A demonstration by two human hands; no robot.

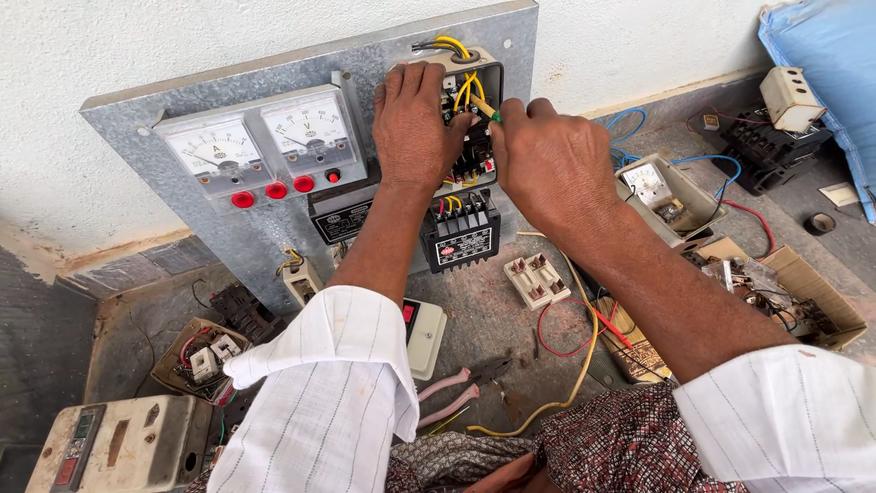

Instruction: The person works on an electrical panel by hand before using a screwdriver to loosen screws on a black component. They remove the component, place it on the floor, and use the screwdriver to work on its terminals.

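The left hand (415, 123) hides much of the switch box (474, 110).

Metal panel (228, 237) leaned against the wall (137, 46). 2 meters (265, 137) sat left of the switch box (470, 100); contactor (461, 233) below it. Pliers (456, 388) lay on the floor (484, 319) before the panel; cardboard box (803, 292) to the right.

Setting: an informal electrical repair workshop, work done at floor level. Evidence — a galvanised metal panel (228, 237) leans on a whitewashed wall (182, 36), carrying two analogue meters (265, 137) and a black contactor (461, 233). Around it on the bare concrete floor (484, 319): loose wires (566, 342), pink-handled pliers (452, 393), cardboard boxes of spare parts (803, 292) — and old switch housings (119, 443).
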